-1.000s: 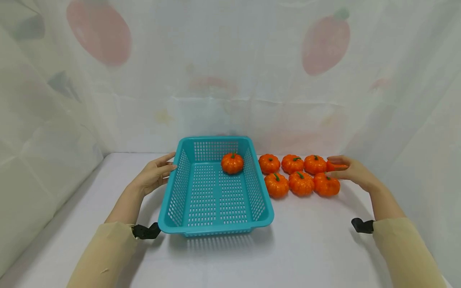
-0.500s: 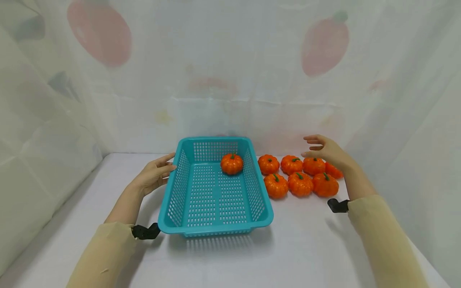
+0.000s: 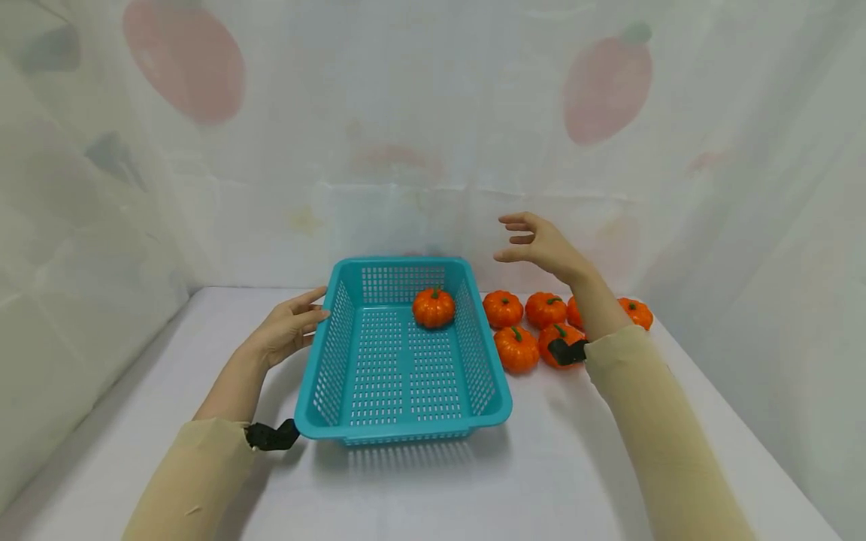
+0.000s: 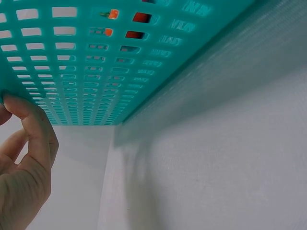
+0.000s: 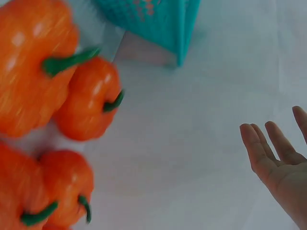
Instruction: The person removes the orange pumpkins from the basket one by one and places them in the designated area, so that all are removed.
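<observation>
A teal plastic basket [image 3: 406, 431] with perforated walls stands on the white table, one small orange pumpkin [image 3: 434, 308] inside near its back right. My left hand [image 3: 289, 327] holds the basket's left rim. In the left wrist view its bent fingers [image 4: 36, 129] meet the rim from outside. My right hand [image 3: 541, 244] hangs in the air behind and right of the basket, fingers loosely spread, holding nothing. Below it lie several more orange pumpkins [image 3: 517, 349] with green stems, in two rows beside the basket. My right forearm covers part of them.
White cloth with faded red fruit prints [image 3: 609, 89] hangs behind and beside the table. Black wrist straps [image 3: 272, 435] sit at both sleeve cuffs. The white tabletop [image 3: 541, 466] extends in front of the basket.
My right hand has left the far right pumpkins, risen and swung left toward the basket, carrying nothing. My left hand and the basket have stayed in place.
</observation>
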Tool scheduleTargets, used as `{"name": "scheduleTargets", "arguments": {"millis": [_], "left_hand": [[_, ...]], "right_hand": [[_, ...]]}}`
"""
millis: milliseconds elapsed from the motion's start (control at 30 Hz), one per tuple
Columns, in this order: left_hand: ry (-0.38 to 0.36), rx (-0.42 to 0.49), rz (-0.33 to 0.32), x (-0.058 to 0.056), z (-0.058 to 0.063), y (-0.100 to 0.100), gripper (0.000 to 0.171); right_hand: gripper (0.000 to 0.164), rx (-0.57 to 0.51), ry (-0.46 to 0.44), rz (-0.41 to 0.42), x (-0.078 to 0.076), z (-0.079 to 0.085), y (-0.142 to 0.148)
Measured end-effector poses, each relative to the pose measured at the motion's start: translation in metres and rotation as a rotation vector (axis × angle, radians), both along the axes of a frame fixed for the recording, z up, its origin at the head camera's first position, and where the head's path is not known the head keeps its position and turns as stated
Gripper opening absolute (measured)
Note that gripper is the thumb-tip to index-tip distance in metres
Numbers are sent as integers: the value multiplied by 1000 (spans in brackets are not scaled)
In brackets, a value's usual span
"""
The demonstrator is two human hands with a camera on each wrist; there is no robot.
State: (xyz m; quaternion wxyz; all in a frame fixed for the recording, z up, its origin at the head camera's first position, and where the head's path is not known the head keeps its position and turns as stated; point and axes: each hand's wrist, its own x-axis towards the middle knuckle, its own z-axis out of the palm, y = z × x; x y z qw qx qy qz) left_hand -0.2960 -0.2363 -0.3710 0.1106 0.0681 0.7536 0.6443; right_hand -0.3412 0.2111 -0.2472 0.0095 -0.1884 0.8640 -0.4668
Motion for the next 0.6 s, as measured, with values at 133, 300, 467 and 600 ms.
{"name": "scheduleTargets", "arguments": {"millis": [133,300,467,600], "left_hand": [[0,1,-3,0,0,0,78],[9,-4,-3,1,0,0,78],[4,-5,6,3,1,-1,78],[-2,9,0,4,1,-1,78]], "right_hand": [[73,-32,-1,24,-4,6,-27],[76,-75,-39,26,-10,11,-59],[78,-167,-169,0,-17,4,-88],[77,-139,-297,-90,-21,-5,-106]]}}
